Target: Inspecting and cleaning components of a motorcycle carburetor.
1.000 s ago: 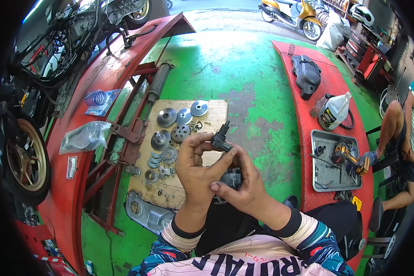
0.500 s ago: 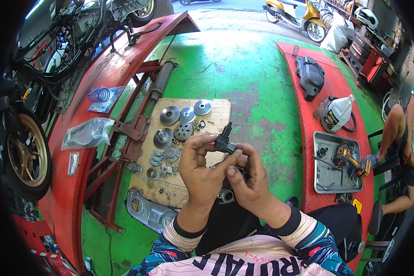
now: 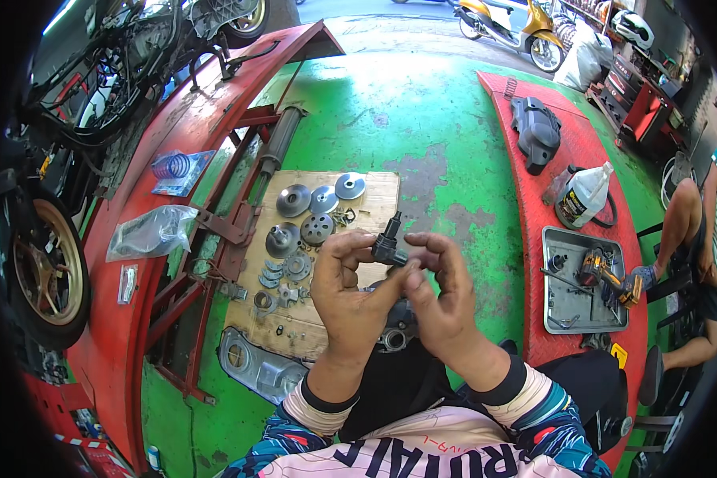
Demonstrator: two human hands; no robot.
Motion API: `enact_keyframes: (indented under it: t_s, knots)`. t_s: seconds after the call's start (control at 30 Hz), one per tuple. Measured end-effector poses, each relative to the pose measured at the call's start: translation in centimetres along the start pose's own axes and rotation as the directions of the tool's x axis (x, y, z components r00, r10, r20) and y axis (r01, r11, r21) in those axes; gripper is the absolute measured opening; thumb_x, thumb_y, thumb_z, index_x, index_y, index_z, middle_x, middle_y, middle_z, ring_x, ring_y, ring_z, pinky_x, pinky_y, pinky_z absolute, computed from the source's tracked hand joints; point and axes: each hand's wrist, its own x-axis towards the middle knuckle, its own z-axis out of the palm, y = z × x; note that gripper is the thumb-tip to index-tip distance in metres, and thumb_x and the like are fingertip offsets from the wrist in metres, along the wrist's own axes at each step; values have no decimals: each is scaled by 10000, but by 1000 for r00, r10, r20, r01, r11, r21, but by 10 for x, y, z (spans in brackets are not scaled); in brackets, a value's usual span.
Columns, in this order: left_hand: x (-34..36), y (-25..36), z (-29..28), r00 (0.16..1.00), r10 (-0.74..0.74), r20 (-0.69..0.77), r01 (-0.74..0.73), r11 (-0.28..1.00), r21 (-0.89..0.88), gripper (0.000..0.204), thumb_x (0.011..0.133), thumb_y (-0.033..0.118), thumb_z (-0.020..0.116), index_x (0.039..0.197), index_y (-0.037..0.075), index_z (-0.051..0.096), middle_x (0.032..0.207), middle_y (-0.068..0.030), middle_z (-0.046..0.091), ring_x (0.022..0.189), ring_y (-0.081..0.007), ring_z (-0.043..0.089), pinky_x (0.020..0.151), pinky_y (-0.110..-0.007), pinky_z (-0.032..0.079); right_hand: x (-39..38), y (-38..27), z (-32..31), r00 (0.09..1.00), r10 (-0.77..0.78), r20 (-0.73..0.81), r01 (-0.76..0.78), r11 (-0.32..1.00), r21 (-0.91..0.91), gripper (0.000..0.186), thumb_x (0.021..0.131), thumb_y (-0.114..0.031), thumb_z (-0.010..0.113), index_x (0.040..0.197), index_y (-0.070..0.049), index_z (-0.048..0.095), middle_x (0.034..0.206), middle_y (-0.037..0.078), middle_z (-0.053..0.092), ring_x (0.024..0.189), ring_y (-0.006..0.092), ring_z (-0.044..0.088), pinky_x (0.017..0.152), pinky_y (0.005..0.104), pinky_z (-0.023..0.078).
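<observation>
My left hand pinches a black angled plastic part between thumb and fingers. A narrow stepped tip points up from it, and a short stub juts toward the right. Beside that stub is my right hand, its thumb and forefinger apart and its fingers curled loosely; whether the thumb touches the part I cannot tell. Below the hands lies a sheet of cardboard with metal discs, a drilled round plate and several small parts on it. A grey metal cover rests at its near edge.
To the left stands a red lift carrying plastic bags and a motorcycle frame. A red ramp on the right bears a black housing, a white jug and a metal tray with a cordless drill. Another person sits far right.
My right hand has moved slightly right, its forefinger and thumb parting near the stub. My left hand keeps its hold on the black part, nearly still.
</observation>
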Motion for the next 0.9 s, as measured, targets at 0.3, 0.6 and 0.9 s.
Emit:
enact_keyframes:
  t_s: [0.3,0.6,0.9]
  knots:
    - [3,3,0,1000,-14,20,13,997,78,541,685,-108,868,1127,3,575,1097,-81,603,931,-131,657,783,-243,561,54,-17,-18,988,156,-22,-152,981,123,280,985,-262,656,1095,-16,734,1014,24,712,911,89,604,826,267,480]
    - [3,5,1,999,-37,31,35,997,72,544,682,-107,868,1126,7,575,1111,-76,596,927,-123,652,779,-242,555,53,-15,-14,983,183,28,-185,963,196,281,971,-254,665,1086,-11,745,990,33,726,897,99,610,829,277,477]
    - [4,4,0,999,-21,38,18,996,89,537,694,-96,866,1139,-3,580,1113,-79,604,917,-118,645,776,-240,550,55,-17,-13,983,180,30,-182,967,176,302,979,-284,657,1071,-11,746,969,33,719,891,102,608,830,279,476]
